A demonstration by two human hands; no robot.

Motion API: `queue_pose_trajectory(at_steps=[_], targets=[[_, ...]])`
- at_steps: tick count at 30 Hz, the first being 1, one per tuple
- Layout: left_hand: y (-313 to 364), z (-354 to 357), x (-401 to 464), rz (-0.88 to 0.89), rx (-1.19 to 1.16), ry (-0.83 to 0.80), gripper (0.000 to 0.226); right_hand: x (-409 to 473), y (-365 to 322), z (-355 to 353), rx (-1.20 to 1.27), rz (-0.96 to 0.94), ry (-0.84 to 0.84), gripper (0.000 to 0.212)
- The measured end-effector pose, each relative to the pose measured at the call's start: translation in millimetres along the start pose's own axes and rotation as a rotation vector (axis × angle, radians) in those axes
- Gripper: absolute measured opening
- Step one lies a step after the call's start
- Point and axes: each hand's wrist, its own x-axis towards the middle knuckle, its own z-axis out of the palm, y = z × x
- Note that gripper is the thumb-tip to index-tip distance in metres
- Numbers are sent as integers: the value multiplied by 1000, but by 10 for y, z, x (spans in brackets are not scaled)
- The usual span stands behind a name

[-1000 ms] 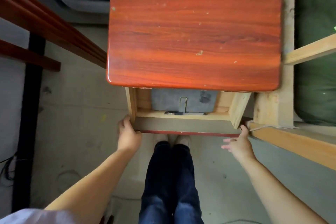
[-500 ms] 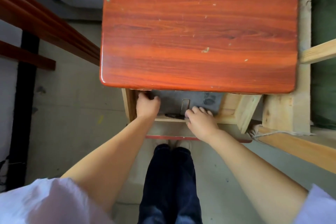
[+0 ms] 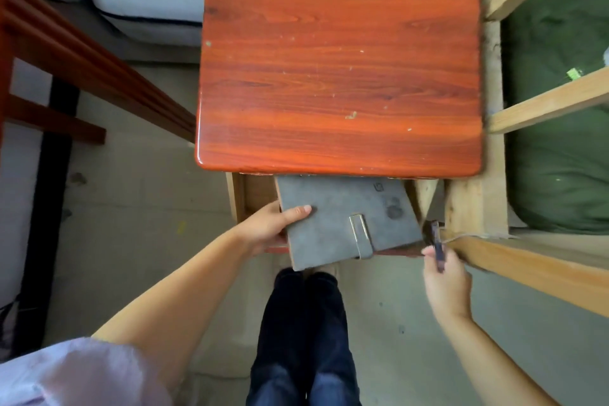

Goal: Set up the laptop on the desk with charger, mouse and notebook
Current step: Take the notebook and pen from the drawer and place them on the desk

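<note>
Head view, looking straight down: a red wooden desk (image 3: pixel 339 69) with an open drawer (image 3: pixel 253 194) under its near edge. Left hand (image 3: pixel 268 226) grips the left edge of a grey notebook (image 3: pixel 346 221), thumb on its cover, tilted and half out of the drawer. Right hand (image 3: pixel 446 280), just right of the notebook, has fingers closed on a dark pen (image 3: pixel 437 245).

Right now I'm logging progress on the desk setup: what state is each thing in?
Drawer: pulled open.
Grey notebook: clasp shut, partly out of the drawer, tilted.
Left hand: gripping the notebook's left edge.
Right hand: holding a dark pen.
Desk top: bare.
</note>
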Motion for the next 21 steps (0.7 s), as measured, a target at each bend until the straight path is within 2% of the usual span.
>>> queue_pose_trajectory(at_steps=[2, 4, 7, 9, 10, 12, 13, 16, 18, 21], targets=[[-47, -5, -204, -5, 25, -31, 35, -65, 146, -31, -48, 65, 5, 16], [-83, -127, -433, -17, 100, -89, 39, -129, 220, 48, -85, 161, -143, 22], [-60, -356, -815, -89, 346, -221, 32, -152, 167, 238, 145, 361, -363, 28], [-120, -356, -909, -125, 650, -248, 14, -81, 49, 344, 403, 490, -427, 37], [-193, -315, -882, -131, 884, -238, 13, -40, -20, 392, 534, 553, -442, 40], [-369, -131, -772, -132, 1361, -182, 27, 21, -141, 475, 805, 707, -420, 41], [-475, -36, -693, -119, 1464, -183, 25, 30, -188, 511, 927, 779, -389, 43], [-714, 121, -454, -80, 1480, -213, 27, 18, -279, 580, 1133, 874, -310, 59], [-784, 151, -283, -54, 1472, -186, 35, 2, -292, 599, 1143, 896, -273, 68], [-779, 215, -102, 5, 1436, -87, 45, -26, -290, 570, 1135, 907, -246, 69]])
